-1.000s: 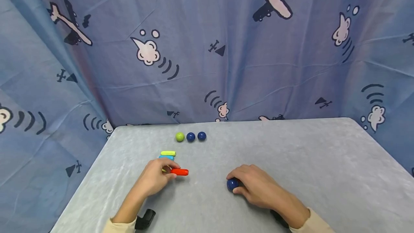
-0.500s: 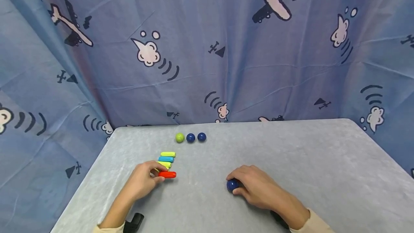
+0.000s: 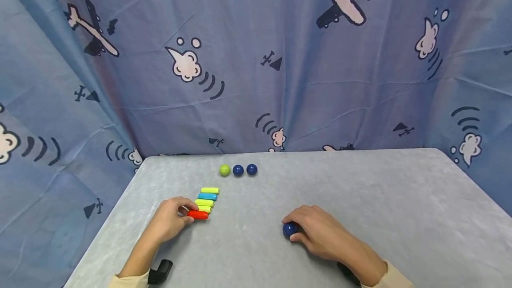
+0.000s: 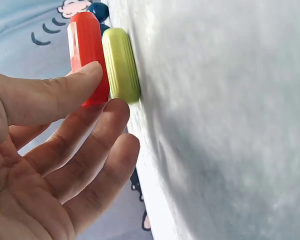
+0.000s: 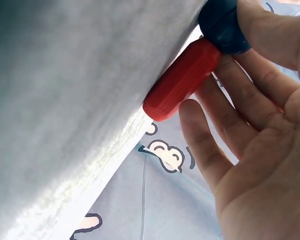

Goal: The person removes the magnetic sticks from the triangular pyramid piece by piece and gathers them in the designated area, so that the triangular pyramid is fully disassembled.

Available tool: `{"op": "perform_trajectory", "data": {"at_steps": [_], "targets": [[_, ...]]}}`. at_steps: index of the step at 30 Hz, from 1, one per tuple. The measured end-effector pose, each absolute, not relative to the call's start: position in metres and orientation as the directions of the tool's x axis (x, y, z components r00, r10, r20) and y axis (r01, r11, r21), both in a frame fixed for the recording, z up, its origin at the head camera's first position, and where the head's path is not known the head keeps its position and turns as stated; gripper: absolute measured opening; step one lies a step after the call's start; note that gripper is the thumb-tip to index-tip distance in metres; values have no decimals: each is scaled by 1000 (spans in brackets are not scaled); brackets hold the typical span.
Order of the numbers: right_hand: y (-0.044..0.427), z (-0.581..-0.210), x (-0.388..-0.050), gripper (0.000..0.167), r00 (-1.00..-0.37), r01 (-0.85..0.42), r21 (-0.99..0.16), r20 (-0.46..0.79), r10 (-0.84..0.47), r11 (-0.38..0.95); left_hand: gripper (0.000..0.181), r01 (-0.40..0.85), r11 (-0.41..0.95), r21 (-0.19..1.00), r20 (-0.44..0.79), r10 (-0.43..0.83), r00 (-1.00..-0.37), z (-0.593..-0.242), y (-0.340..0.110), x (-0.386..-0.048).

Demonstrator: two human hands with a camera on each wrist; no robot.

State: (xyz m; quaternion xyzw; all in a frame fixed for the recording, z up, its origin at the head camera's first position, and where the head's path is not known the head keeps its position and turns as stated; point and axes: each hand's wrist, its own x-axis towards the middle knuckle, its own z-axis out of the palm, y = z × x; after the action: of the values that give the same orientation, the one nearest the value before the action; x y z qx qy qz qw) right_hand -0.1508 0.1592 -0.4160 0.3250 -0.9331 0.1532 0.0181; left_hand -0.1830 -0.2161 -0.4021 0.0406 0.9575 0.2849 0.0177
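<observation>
My left hand (image 3: 170, 220) pinches a red ribbed plastic stick (image 4: 90, 52) between thumb and fingers, low over the table. A yellow-green stick (image 4: 121, 67) stands right beside it in the left wrist view. In the head view, the red stick (image 3: 198, 214) is at the near end of a row with yellow sticks (image 3: 205, 202) and a blue stick (image 3: 207, 196). To the right, my right hand (image 3: 320, 232) holds a dark blue ball (image 3: 289, 230) on the table between thumb and fingers. Another red stick (image 5: 182, 80) lies against this ball in the right wrist view, hidden from the head view.
A green ball (image 3: 225, 170) and two dark blue balls (image 3: 245, 170) line up near the back edge of the pale cloth-covered table (image 3: 380, 190). Behind it hangs a blue curtain (image 3: 240, 57) printed with planes. A black wrist device (image 3: 161, 272) sits by the left sleeve.
My left hand has drawn the red stick leftward to the near end of the row, uncovering the yellow and blue sticks. My right hand and its ball have stayed in place.
</observation>
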Motion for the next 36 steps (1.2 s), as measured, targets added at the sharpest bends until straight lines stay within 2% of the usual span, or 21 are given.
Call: {"op": "perform_trajectory", "data": {"at_steps": [11,22,29,36], "targets": [[159,-416,-150,29,-784,-620,-259,160,-600,741,22,53,874,482,-36,81,-996,-411,-220,-188],[158,-417,-150,29,-777,-629,-258,173,-605,734,22,7,871,492,-31,26,-999,-412,-219,-185],[158,-416,-151,30,-782,-621,-270,149,-605,736,23,72,880,470,58,51,-997,-414,-218,-185],[160,-417,-152,30,-778,-625,-273,138,-613,731,23,86,878,470,102,43,-994,-417,-215,-185]]}}
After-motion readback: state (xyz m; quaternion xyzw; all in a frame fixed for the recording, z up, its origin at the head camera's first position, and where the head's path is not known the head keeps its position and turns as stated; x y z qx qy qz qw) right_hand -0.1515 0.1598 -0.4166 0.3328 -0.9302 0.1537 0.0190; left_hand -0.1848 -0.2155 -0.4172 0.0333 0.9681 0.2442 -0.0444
